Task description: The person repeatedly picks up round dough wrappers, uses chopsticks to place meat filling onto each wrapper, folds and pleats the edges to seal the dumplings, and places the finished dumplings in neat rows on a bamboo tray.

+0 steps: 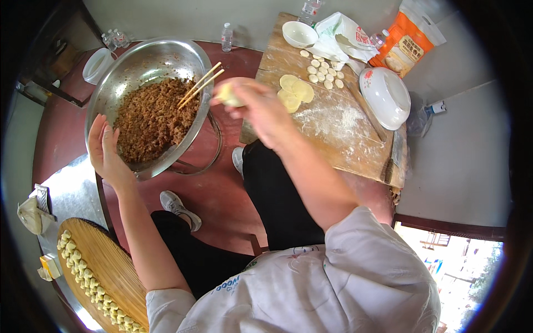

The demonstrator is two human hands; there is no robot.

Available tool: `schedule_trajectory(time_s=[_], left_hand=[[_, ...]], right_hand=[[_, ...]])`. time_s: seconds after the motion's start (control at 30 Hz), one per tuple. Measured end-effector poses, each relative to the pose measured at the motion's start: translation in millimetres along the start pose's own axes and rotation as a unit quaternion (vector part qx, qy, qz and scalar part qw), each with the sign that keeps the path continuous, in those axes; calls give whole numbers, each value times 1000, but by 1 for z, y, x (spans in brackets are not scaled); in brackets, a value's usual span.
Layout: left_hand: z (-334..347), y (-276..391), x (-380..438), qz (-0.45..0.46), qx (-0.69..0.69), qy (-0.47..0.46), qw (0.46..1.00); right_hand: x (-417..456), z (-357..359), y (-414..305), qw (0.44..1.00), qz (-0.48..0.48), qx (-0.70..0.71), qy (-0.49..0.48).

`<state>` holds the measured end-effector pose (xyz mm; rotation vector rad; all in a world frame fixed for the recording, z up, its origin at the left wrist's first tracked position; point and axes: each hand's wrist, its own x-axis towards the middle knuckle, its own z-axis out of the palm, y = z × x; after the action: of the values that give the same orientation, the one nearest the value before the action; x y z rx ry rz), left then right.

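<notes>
My right hand [254,102], blurred, is shut on a pale yellow dough piece [227,95] between the steel bowl and the wooden board; whether it is a folded dumpling I cannot tell. Nothing is in my left hand [106,154], which is at the near left rim of the large stainless steel bowl [145,56], fingers parted from the thumb. Brown minced filling [154,125] fills the bowl's bottom, and a pair of wooden chopsticks [202,88] stands slanted in it. Several round flat dough wrappers [302,90] overlap on the floured wooden board [333,143].
Small dough rounds [320,76], a rolling pin [372,112], a cleaver [393,160], a white bowl [300,35] and an upturned enamel basin [385,98] occupy the board. An orange flour bag [402,45] stands behind. Lower left, a round woven tray [110,266] carries rows of dumplings [89,283].
</notes>
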<state>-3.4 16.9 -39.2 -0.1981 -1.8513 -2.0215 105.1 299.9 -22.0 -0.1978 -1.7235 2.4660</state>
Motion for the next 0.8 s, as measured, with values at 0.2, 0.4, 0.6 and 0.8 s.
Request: schedule_trajectory(time_s=[0.2, 0.4, 0.6, 0.8], left_hand=[[-15, -8, 1, -6, 46, 5, 999], [-16, -12, 3, -8, 39, 10, 999], [-22, -15, 6, -2, 50, 15, 999], [-20, -13, 5, -4, 56, 13, 998]], right_hand=[[-48, -175, 54, 933, 31, -183, 309], [-54, -278, 69, 834, -22, -348, 427], [-57, -289, 74, 693, 7, -599, 402], [-77, -303, 75, 693, 14, -615, 375]])
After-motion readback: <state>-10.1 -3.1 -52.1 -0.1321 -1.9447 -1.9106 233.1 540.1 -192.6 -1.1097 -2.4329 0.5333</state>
